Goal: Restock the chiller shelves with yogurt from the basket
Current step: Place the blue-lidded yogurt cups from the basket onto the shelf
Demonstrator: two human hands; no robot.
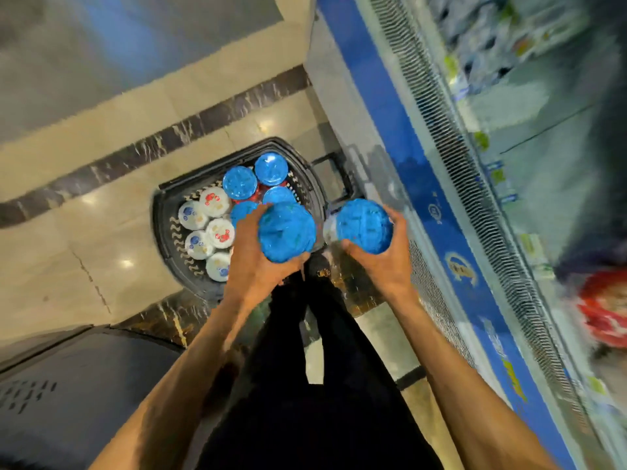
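- While the black basket [169, 212] sits on the floor [101, 147], it holds blue-lidded tubs [239, 182] at the far end and white-lidded cups [214, 200] w/ red or blue print on the left.
- Left hand [252, 262] is wrapped round a blue-lidded yogurt tub [286, 232], held above the basket's near-right part, lid up, long axis approx toward the camera.
- Right hand [383, 262] is closed round a second blue-lidded tub [364, 225], lid up too, beside the chiller [417, 157]; shelves blurred.

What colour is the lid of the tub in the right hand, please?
Bright blue, seen in the head view: tub, right hand.
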